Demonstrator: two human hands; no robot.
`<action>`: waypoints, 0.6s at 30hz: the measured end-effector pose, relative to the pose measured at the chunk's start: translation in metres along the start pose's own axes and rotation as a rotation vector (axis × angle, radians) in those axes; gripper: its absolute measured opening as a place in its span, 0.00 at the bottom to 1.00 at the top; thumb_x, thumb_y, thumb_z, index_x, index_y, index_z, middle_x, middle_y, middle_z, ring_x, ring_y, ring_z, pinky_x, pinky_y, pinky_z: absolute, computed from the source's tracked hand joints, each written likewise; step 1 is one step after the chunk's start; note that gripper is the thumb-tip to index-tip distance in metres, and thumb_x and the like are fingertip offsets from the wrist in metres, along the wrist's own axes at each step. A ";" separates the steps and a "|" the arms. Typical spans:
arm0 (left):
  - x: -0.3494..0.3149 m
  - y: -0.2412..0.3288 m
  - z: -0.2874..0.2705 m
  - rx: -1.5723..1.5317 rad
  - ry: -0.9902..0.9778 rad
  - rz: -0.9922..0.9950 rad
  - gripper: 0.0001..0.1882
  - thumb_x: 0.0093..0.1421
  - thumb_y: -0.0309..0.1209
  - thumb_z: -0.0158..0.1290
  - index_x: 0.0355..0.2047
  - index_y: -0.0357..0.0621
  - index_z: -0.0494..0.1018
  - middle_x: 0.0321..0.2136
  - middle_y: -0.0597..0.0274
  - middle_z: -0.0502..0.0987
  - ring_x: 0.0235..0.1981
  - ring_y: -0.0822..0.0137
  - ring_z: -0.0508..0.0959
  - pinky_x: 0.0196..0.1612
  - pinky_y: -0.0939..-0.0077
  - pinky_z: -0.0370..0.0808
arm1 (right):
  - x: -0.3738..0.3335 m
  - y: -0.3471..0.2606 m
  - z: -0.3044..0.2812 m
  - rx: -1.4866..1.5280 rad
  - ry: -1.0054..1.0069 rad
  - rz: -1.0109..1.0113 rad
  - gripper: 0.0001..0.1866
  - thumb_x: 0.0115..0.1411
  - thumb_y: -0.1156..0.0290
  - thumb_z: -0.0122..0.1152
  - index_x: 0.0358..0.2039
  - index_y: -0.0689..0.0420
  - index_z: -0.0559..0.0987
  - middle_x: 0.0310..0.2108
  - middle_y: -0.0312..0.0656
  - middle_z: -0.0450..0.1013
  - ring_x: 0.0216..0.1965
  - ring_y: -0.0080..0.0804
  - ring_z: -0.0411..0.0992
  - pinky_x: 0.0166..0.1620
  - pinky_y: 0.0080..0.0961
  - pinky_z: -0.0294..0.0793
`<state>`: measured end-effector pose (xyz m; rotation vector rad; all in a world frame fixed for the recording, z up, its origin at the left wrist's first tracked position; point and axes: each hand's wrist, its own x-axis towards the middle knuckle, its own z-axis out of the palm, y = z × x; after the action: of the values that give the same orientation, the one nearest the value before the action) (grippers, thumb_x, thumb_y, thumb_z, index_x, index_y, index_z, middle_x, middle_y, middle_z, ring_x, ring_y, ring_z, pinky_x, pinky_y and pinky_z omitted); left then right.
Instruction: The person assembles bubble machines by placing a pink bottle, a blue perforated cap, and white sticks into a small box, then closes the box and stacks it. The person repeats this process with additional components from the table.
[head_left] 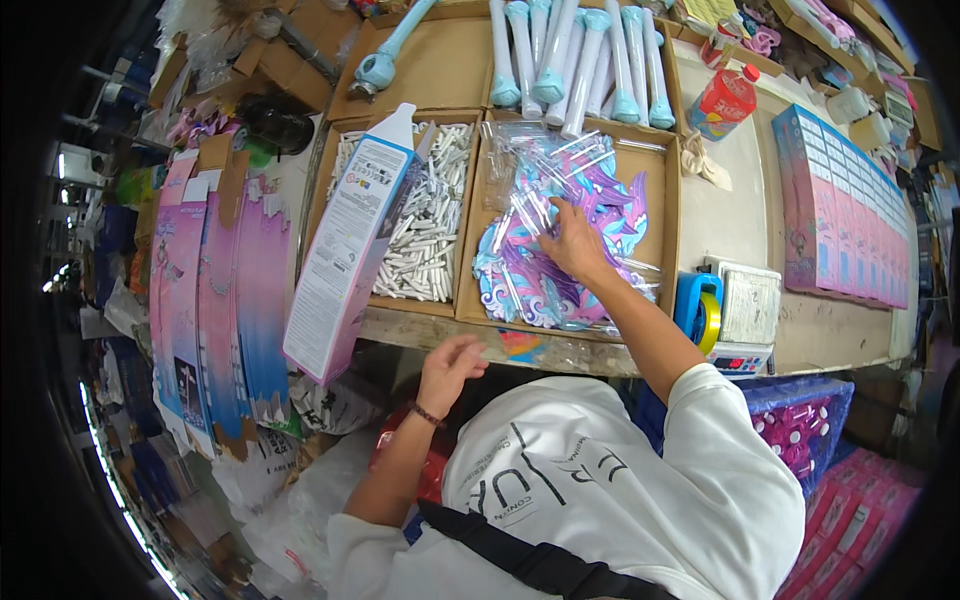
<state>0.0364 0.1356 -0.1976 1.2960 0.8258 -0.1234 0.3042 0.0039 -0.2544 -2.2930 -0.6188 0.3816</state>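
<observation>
My right hand [577,243] reaches into a cardboard tray [662,215], thumb and fingers apart, over a pile of purple and blue wing-like pieces [625,205] mixed with clear plastic packets [560,165]. Its fingertips meet the packets; no firm hold shows. My left hand [452,375] hovers in front of the table's near edge, fingers loosely bent and apart, nothing visible in it. A tall white, pink and blue carton [350,240] with its top flap raised leans across the neighbouring tray of small white sticks [425,240].
Pale tubes with light-blue ends [590,60] lie behind the trays. A tape dispenser [697,310], a scale [748,310], a red bottle [725,100] and a row of pink-blue cartons [840,210] stand right. Flattened cartons [220,300] are stacked left.
</observation>
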 end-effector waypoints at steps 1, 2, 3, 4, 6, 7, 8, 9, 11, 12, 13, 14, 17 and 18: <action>0.011 0.008 0.006 0.062 -0.044 0.029 0.17 0.65 0.32 0.51 0.49 0.33 0.69 0.42 0.52 0.78 0.37 0.66 0.80 0.39 0.75 0.79 | -0.001 0.003 -0.001 -0.004 -0.031 0.030 0.27 0.53 0.67 0.61 0.55 0.57 0.70 0.45 0.54 0.71 0.44 0.54 0.73 0.45 0.44 0.73; 0.022 0.015 0.013 0.124 -0.088 0.057 0.17 0.65 0.32 0.51 0.49 0.32 0.69 0.42 0.53 0.79 0.37 0.67 0.80 0.39 0.76 0.79 | -0.002 0.006 -0.003 0.014 -0.052 0.027 0.26 0.53 0.67 0.60 0.53 0.58 0.71 0.43 0.54 0.71 0.44 0.53 0.73 0.45 0.43 0.73; 0.033 0.021 0.021 0.116 -0.108 0.074 0.17 0.65 0.33 0.51 0.48 0.32 0.70 0.41 0.55 0.79 0.36 0.69 0.80 0.38 0.77 0.78 | -0.003 0.008 -0.005 0.033 -0.069 0.022 0.24 0.54 0.68 0.60 0.52 0.59 0.73 0.42 0.54 0.72 0.44 0.53 0.73 0.45 0.43 0.73; 0.045 0.027 0.028 0.111 -0.131 0.095 0.16 0.65 0.33 0.52 0.47 0.32 0.71 0.40 0.56 0.79 0.35 0.70 0.80 0.37 0.78 0.78 | -0.003 0.009 -0.006 -0.038 -0.101 0.047 0.20 0.55 0.66 0.59 0.47 0.61 0.76 0.38 0.54 0.75 0.42 0.53 0.74 0.44 0.43 0.73; 0.065 0.037 0.040 0.134 -0.174 0.128 0.16 0.65 0.33 0.52 0.47 0.33 0.72 0.39 0.58 0.79 0.35 0.72 0.79 0.36 0.79 0.77 | -0.005 0.009 -0.006 -0.027 -0.100 0.056 0.21 0.55 0.63 0.59 0.47 0.62 0.76 0.37 0.54 0.76 0.40 0.53 0.75 0.43 0.44 0.73; 0.073 0.039 0.045 0.162 -0.189 0.137 0.16 0.65 0.33 0.52 0.47 0.33 0.72 0.38 0.59 0.79 0.34 0.72 0.79 0.36 0.79 0.77 | -0.006 0.007 -0.005 -0.023 -0.102 0.070 0.22 0.55 0.61 0.59 0.46 0.62 0.76 0.36 0.55 0.76 0.39 0.53 0.75 0.42 0.45 0.74; 0.078 0.040 0.048 0.183 -0.199 0.153 0.16 0.65 0.33 0.53 0.46 0.33 0.73 0.37 0.60 0.79 0.34 0.73 0.79 0.35 0.80 0.76 | -0.006 0.004 -0.002 0.001 -0.113 0.079 0.23 0.55 0.59 0.59 0.46 0.62 0.76 0.36 0.55 0.77 0.38 0.54 0.76 0.41 0.46 0.74; 0.080 0.040 0.051 0.200 -0.235 0.158 0.15 0.65 0.33 0.53 0.46 0.34 0.73 0.36 0.61 0.79 0.33 0.74 0.78 0.35 0.80 0.76 | -0.005 0.001 0.001 -0.053 -0.111 0.076 0.23 0.55 0.59 0.59 0.46 0.62 0.75 0.36 0.55 0.77 0.38 0.54 0.76 0.41 0.46 0.74; 0.080 0.039 0.053 0.226 -0.295 0.178 0.15 0.64 0.33 0.53 0.46 0.34 0.73 0.35 0.64 0.78 0.33 0.75 0.78 0.34 0.81 0.75 | -0.001 -0.005 0.008 -0.111 -0.093 0.054 0.24 0.54 0.58 0.60 0.47 0.63 0.75 0.36 0.55 0.77 0.39 0.53 0.76 0.41 0.46 0.74; 0.077 0.038 0.052 0.230 -0.320 0.140 0.14 0.64 0.32 0.53 0.46 0.35 0.73 0.33 0.65 0.78 0.32 0.76 0.78 0.34 0.82 0.75 | 0.003 -0.008 0.011 -0.166 -0.125 0.030 0.24 0.53 0.59 0.60 0.46 0.62 0.74 0.37 0.55 0.77 0.39 0.53 0.76 0.41 0.45 0.75; 0.075 0.038 0.049 0.240 -0.320 0.145 0.14 0.64 0.32 0.53 0.46 0.35 0.73 0.33 0.65 0.78 0.31 0.76 0.77 0.33 0.83 0.75 | 0.005 -0.009 0.012 -0.145 -0.133 0.069 0.25 0.52 0.59 0.61 0.47 0.62 0.74 0.36 0.54 0.77 0.38 0.52 0.76 0.41 0.45 0.75; 0.073 0.038 0.047 0.246 -0.322 0.138 0.14 0.64 0.31 0.53 0.46 0.35 0.73 0.33 0.65 0.78 0.31 0.76 0.77 0.32 0.83 0.74 | 0.007 -0.010 0.012 -0.112 -0.124 0.092 0.26 0.52 0.58 0.61 0.48 0.62 0.74 0.36 0.54 0.77 0.38 0.52 0.76 0.40 0.44 0.75; 0.069 0.047 0.035 0.207 -0.236 0.118 0.14 0.64 0.31 0.53 0.46 0.33 0.73 0.34 0.62 0.79 0.29 0.76 0.77 0.29 0.83 0.74 | -0.001 -0.010 0.002 0.198 -0.117 0.109 0.28 0.53 0.61 0.63 0.52 0.61 0.73 0.34 0.48 0.77 0.34 0.43 0.77 0.38 0.38 0.76; 0.069 0.052 0.031 0.192 -0.190 0.109 0.14 0.64 0.30 0.53 0.46 0.33 0.73 0.34 0.61 0.79 0.29 0.76 0.77 0.29 0.83 0.74 | -0.008 -0.012 -0.003 0.302 -0.122 0.154 0.28 0.54 0.63 0.63 0.54 0.61 0.72 0.33 0.46 0.77 0.32 0.40 0.77 0.38 0.35 0.76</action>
<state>0.1271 0.1487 -0.1962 1.4820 0.5904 -0.2405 0.2955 0.0052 -0.2433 -2.0430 -0.4119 0.6475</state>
